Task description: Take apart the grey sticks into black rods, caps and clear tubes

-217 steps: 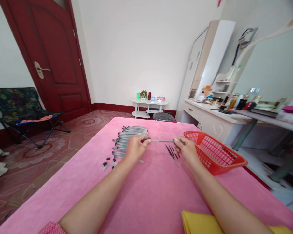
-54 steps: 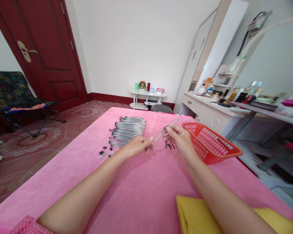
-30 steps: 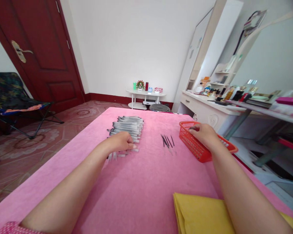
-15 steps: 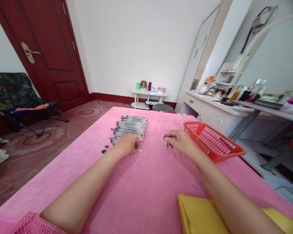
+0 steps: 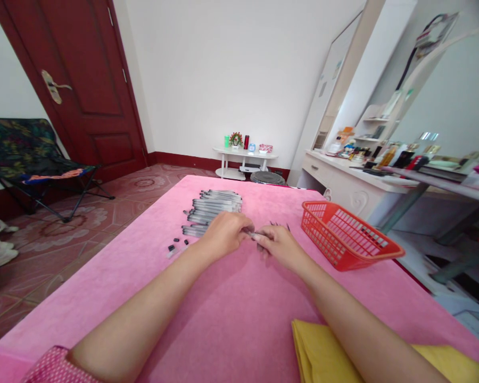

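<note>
My left hand (image 5: pixel 225 234) and my right hand (image 5: pixel 277 246) meet over the middle of the pink table (image 5: pixel 231 319). Between their pinched fingers is a short grey pen barrel (image 5: pixel 256 234); I cannot make out whether the right hand also holds a thin black refill. A stack of grey pen barrels (image 5: pixel 213 208) lies just beyond my left hand. Several thin black refills (image 5: pixel 278 225) lie behind my right hand. Small black caps (image 5: pixel 176 244) are scattered left of the stack. A red plastic basket (image 5: pixel 347 240) stands to the right.
A yellow cloth (image 5: pixel 335 356) lies at the near right edge of the table. A white dresser with bottles (image 5: pixel 355 175) stands at right, a small white side table (image 5: pixel 245 159) by the far wall, a folding chair (image 5: pixel 27 165) and a red door (image 5: pixel 75 85) at left.
My left hand has come off the stack with a barrel and moved right. My right hand has come left from the refills, and both hands now meet at the centre.
</note>
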`<state>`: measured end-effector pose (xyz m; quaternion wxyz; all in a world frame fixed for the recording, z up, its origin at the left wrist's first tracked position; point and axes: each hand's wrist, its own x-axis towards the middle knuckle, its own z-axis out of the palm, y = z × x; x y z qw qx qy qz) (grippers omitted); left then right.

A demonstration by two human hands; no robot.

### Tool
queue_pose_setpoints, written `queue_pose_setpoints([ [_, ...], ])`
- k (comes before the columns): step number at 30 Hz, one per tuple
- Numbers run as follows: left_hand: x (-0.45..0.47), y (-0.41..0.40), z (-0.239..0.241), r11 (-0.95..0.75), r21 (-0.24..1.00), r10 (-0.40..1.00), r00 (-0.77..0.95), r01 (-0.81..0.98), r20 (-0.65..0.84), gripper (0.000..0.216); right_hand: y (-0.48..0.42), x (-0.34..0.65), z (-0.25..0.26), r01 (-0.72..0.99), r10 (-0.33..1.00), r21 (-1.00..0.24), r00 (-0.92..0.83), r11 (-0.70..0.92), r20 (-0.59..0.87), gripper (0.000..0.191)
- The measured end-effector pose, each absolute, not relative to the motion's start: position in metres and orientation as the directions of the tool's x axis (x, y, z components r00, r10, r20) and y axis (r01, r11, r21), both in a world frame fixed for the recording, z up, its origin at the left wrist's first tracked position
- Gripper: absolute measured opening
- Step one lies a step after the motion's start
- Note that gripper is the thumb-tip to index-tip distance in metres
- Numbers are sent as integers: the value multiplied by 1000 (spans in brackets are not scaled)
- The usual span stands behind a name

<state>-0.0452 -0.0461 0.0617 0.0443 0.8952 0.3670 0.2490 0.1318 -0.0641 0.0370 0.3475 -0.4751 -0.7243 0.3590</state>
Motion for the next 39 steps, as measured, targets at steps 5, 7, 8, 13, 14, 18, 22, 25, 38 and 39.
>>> queue_pose_setpoints([
  [5,-44,-45,61,-751,151,618,605,643,502,21,-63,139,43,96,959,-991,-259,-92,-114,26],
  [7,-44,-46,61,-772,87,579,640,629,505,23,-64,141,44,35,935,-984,-305,-177,-180,30],
  [8,-43,-47,61,-784,59,558,661,618,502,25,-65,141,45,32,923,-981,-333,-194,-193,33],
  [13,-44,-51,59,-792,13,553,707,611,440,29,-68,140,47,128,910,-987,-391,-93,-137,39],
  [14,-45,-52,59,-785,22,569,707,619,420,30,-68,140,47,168,914,-985,-389,-52,-114,39],
  [18,-46,-53,62,-757,108,637,691,645,342,31,-67,139,47,367,917,-900,-390,234,79,34],
  [22,-49,-53,69,-701,282,713,650,655,262,23,-69,135,45,600,865,-628,-408,495,292,33],
  [25,-55,-50,70,-662,442,724,669,605,169,22,-75,132,45,734,826,-387,-451,559,338,29],
  [38,-74,-16,60,-164,986,954,255,-7,160,17,-72,135,34,794,859,-328,-483,512,173,14],
  [39,-74,-16,60,-76,985,966,235,-152,110,12,-73,131,29,770,853,-381,-506,512,125,13],
])
